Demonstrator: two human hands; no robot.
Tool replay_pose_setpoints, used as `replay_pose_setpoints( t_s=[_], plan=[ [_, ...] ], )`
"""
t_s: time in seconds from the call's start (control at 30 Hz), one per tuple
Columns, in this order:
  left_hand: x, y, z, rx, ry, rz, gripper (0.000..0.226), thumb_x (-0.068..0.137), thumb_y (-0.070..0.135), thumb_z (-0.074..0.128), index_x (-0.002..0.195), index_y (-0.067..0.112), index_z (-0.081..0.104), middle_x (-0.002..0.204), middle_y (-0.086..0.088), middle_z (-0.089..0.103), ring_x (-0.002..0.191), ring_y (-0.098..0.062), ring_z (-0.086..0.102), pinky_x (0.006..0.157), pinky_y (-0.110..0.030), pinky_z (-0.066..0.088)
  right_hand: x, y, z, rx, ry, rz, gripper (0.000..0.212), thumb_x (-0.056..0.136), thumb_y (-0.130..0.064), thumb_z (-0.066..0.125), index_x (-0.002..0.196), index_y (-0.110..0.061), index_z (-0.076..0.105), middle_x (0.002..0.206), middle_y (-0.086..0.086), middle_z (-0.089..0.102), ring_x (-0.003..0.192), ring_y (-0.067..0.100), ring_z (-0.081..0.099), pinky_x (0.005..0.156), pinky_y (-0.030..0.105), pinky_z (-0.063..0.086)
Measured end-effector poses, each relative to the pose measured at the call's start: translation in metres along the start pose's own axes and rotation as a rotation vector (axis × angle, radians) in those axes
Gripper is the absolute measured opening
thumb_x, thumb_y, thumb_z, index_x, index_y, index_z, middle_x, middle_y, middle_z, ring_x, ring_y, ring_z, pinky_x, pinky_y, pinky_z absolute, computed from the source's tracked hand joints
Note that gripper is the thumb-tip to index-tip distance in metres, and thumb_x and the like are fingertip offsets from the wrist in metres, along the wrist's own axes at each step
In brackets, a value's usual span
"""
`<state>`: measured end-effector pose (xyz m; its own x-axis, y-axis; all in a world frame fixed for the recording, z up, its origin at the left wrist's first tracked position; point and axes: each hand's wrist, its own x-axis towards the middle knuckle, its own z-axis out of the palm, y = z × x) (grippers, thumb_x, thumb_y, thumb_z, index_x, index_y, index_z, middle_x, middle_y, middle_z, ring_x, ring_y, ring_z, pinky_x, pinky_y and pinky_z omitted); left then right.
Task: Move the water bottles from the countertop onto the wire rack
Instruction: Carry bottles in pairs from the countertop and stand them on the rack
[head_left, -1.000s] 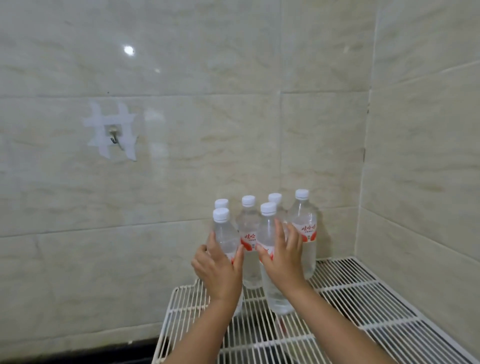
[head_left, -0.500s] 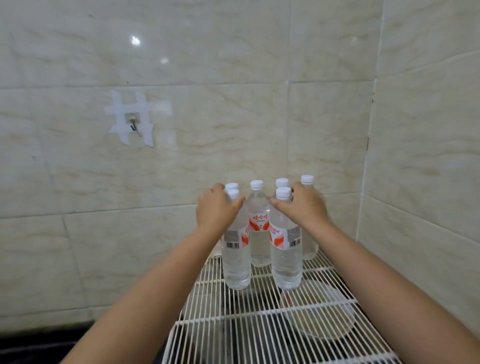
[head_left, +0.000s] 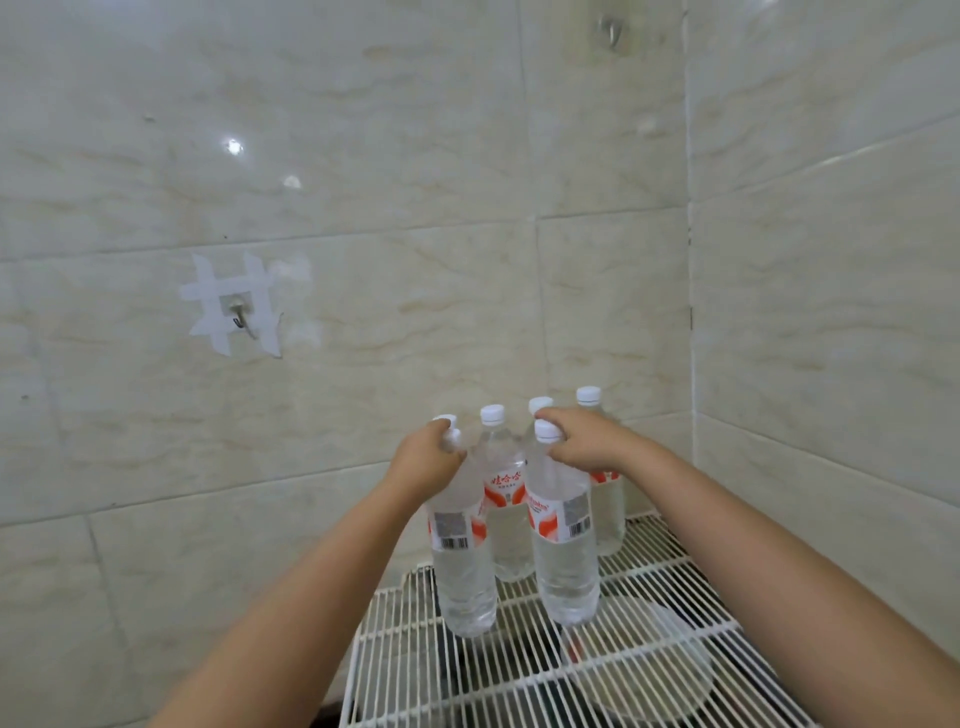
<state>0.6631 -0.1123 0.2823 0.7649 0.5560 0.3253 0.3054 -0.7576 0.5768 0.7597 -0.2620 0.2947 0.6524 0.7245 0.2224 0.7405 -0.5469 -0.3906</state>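
Head view: my left hand (head_left: 428, 462) fingers curl round the neck of the front-left bottle (head_left: 462, 551); my right hand (head_left: 584, 441) grips the front-right bottle (head_left: 563, 545). Both stand upright on the rack (head_left: 649, 587), more bottles just behind.

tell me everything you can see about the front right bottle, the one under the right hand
The front right bottle is clear plastic, filled with clear liquid, with a white screw cap and a red-and-white label band bearing a barcode. It stands about upright on the white wire rack, near its back, in front of the other bottles. The right hand grips its neck just under the cap. Its side looks very close to the front left bottle; contact can't be confirmed.
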Motion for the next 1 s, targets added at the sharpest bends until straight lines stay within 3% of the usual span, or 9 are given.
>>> replay_pose_setpoints(
  t_s=[0.07,0.17,0.27,0.33,0.4,0.5,0.63,0.8,1.0],
  plan=[
    [0.0,0.002,-0.001,0.055,0.031,-0.02,0.054,0.088,0.024,0.058,0.137,0.011,0.039,0.139,-0.012,0.049,0.126,-0.028,0.046,0.097,-0.032,0.041,-0.002,-0.004,0.002,-0.056,0.06,0.016,0.039,0.092,-0.027,0.048,0.127,-0.009,0.047,0.129,0.014,0.054,0.115,0.029,0.052,0.081,0.027,0.039],
    [0.001,0.007,-0.001,0.114,0.082,-0.052,0.049,0.086,0.027,0.06,0.131,0.014,0.048,0.13,-0.011,0.057,0.117,-0.029,0.054,0.089,-0.033,0.047,0.0,-0.009,0.006,-0.157,0.207,0.072,0.039,0.09,-0.038,0.05,0.114,-0.009,0.057,0.114,0.014,0.061,0.104,0.029,0.057,0.076,0.031,0.044],
    [0.002,0.007,-0.002,0.163,0.069,-0.018,0.046,0.086,0.026,0.059,0.13,0.015,0.05,0.128,-0.01,0.059,0.114,-0.028,0.056,0.087,-0.033,0.048,0.002,-0.014,0.003,-0.191,0.143,0.027,0.022,0.089,-0.022,0.051,0.096,-0.003,0.057,0.1,0.014,0.057,0.092,0.028,0.055,0.061,0.027,0.039],
    [0.002,0.004,-0.005,0.173,0.044,0.01,0.047,0.087,0.025,0.059,0.132,0.014,0.049,0.132,-0.01,0.057,0.117,-0.028,0.054,0.091,-0.033,0.047,0.0,-0.015,-0.003,-0.175,0.037,-0.022,0.004,0.087,-0.011,0.048,0.085,-0.009,0.049,0.093,0.009,0.048,0.085,0.024,0.047,0.051,0.022,0.03],
    [0.001,0.0,-0.009,0.16,0.018,0.038,0.047,0.087,0.023,0.06,0.132,0.013,0.049,0.133,-0.011,0.055,0.119,-0.028,0.053,0.093,-0.033,0.046,-0.001,-0.015,-0.009,-0.171,0.005,-0.026,0.008,0.086,-0.014,0.05,0.086,-0.006,0.051,0.091,0.012,0.051,0.083,0.022,0.045,0.054,0.024,0.032],
    [-0.001,-0.004,-0.01,0.127,-0.031,0.094,0.046,0.087,0.02,0.06,0.131,0.013,0.05,0.133,-0.013,0.056,0.117,-0.028,0.054,0.095,-0.033,0.046,-0.003,-0.018,-0.009,-0.304,0.139,0.041,0.031,0.081,-0.035,0.057,0.09,-0.004,0.06,0.081,0.007,0.059,0.079,0.024,0.051,0.055,0.024,0.035],
    [-0.003,-0.003,-0.008,0.161,-0.044,0.114,0.045,0.092,0.02,0.053,0.136,0.015,0.044,0.138,-0.014,0.05,0.122,-0.03,0.05,0.099,-0.035,0.044,-0.008,-0.018,-0.001,-0.31,0.243,0.086,0.045,0.084,-0.048,0.054,0.109,-0.01,0.058,0.109,0.007,0.062,0.101,0.024,0.057,0.068,0.027,0.038],
    [-0.005,0.0,-0.001,0.228,-0.034,0.121,0.053,0.089,0.029,0.057,0.138,0.021,0.039,0.139,-0.009,0.049,0.124,-0.027,0.048,0.098,-0.035,0.043,-0.018,-0.008,-0.01,-0.164,0.091,0.041,0.04,0.085,-0.035,0.058,0.114,-0.007,0.057,0.114,0.009,0.062,0.094,0.023,0.056,0.07,0.026,0.038],
    [-0.004,0.002,0.001,0.133,0.047,0.067,0.045,0.088,0.025,0.058,0.132,0.024,0.048,0.136,-0.006,0.053,0.121,-0.025,0.052,0.094,-0.034,0.045,-0.017,-0.011,-0.004,-0.119,0.101,-0.018,0.014,0.087,-0.023,0.057,0.088,-0.009,0.056,0.089,0.008,0.052,0.082,0.022,0.049,0.051,0.021,0.03]
  ],
)
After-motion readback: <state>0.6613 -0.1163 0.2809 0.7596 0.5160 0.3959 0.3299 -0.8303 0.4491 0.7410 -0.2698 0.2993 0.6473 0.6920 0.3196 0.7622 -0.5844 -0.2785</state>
